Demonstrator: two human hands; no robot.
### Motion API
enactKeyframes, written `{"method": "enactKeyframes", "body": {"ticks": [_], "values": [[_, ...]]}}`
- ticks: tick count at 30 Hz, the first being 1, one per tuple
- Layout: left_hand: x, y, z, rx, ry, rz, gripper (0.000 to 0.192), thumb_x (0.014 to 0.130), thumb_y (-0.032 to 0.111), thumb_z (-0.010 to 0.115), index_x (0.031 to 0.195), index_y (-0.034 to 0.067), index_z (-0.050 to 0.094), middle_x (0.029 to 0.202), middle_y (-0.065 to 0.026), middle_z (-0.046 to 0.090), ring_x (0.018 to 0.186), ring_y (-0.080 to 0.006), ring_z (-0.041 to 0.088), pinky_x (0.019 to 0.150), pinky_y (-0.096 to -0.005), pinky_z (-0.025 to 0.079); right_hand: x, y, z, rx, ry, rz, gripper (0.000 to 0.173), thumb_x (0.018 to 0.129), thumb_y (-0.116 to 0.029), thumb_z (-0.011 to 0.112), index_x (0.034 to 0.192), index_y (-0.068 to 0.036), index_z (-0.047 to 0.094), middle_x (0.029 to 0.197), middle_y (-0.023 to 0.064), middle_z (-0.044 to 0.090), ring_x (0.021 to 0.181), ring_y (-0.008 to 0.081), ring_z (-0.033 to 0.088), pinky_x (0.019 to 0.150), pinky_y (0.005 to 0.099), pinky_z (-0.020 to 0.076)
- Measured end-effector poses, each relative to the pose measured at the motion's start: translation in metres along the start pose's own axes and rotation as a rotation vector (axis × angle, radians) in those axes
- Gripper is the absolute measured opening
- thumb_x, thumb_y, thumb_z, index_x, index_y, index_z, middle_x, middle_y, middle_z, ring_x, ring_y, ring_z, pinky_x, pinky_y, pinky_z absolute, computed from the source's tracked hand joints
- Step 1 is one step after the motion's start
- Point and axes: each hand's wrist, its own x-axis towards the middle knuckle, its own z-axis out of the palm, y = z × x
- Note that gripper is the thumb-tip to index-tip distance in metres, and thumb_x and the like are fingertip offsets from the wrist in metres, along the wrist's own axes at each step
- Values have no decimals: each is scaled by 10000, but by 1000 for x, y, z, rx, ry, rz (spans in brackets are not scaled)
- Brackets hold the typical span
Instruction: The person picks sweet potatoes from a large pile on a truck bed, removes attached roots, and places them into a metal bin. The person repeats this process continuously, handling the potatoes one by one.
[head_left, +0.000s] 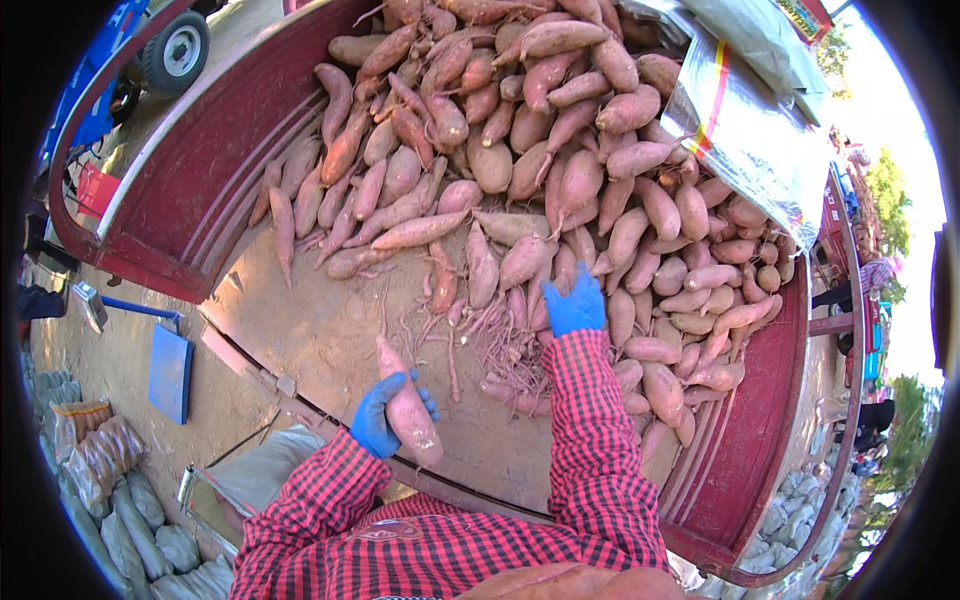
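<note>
In my left hand (382, 417), gloved in blue, is a long pink sweet potato (411, 412), held near the front edge of a red cargo bed. My right hand (576, 306), in a matching blue glove, reaches out to the front of a large heap of sweet potatoes (525, 150). Its fingers look spread, with the tips against the heap; no sweet potato shows in its grasp. Thin loose roots (510, 349) lie on the bed floor (315, 330) just left of my right forearm. Another sweet potato (517, 396) rests beside that forearm, partly hidden.
Red metal side walls (202, 165) border the bed at left and right. A silvery sheet (750, 135) covers the heap's far right. An open-topped grey sack (262, 469) stands outside the front edge. A blue platform scale (171, 371) and filled bags (127, 517) are at left. People stand beyond the bed.
</note>
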Motion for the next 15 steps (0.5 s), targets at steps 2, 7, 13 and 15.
{"method": "enactKeyframes", "body": {"ticks": [2,7,13,15], "values": [[-12,1,-3,-49,-22,21,506,887,336,611,1280,70,437,987,-163,611,927,-350,621,872,-549,498,2,-22,15,-284,-149,59,762,761,-409,698,1386,-84,408,1298,199,470,1192,380,450,991,484,410],[-34,11,-14,-96,-102,73,536,891,362,593,1297,51,433,1013,-171,624,916,-336,631,866,-538,507,0,19,55,-292,41,-58,752,733,-369,696,1380,-100,424,1253,214,508,1126,389,501,1018,467,375],[-73,20,-44,-174,-257,130,586,885,361,582,1335,23,424,1065,-194,635,946,-342,638,873,-527,513,-31,57,21,1382,-159,360,676,802,18,628,1417,13,350,1373,156,470,1200,303,518,1002,389,451],[-86,21,-60,-211,-292,158,598,881,361,584,1337,9,425,1102,-206,628,988,-352,631,892,-534,505,-70,11,-17,1754,-431,266,657,836,-64,627,1433,-59,352,1386,141,466,1197,348,521,961,471,485]]}}
